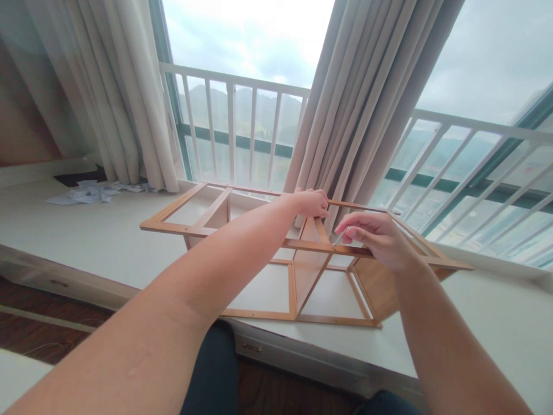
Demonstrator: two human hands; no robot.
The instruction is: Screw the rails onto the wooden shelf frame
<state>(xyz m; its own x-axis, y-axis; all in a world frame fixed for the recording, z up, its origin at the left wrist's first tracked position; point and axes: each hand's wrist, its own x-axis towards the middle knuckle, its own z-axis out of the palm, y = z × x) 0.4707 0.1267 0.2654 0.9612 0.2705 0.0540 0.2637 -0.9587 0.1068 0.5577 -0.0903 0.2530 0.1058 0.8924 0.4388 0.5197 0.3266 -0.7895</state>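
A light-brown wooden shelf frame [259,314] lies on its side on the white window ledge, its open sides facing up and down. My left hand [311,204] reaches across the frame, fingers curled over its upper part near the middle divider panel [311,274]. Between the thumb and fingers of my right hand [378,236] is a thin metal hex key [340,237]. The key's lower end meets the near upper rail where the divider joins it. Any screw head under the tip is too small to make out.
Crumpled white paper [93,192] lies on the ledge [108,248] at the left. Grey curtains [345,104] hang behind the frame, before a white railing [242,80] and windows. Drawer fronts with small handles [252,347] run below the ledge, above a dark wooden floor.
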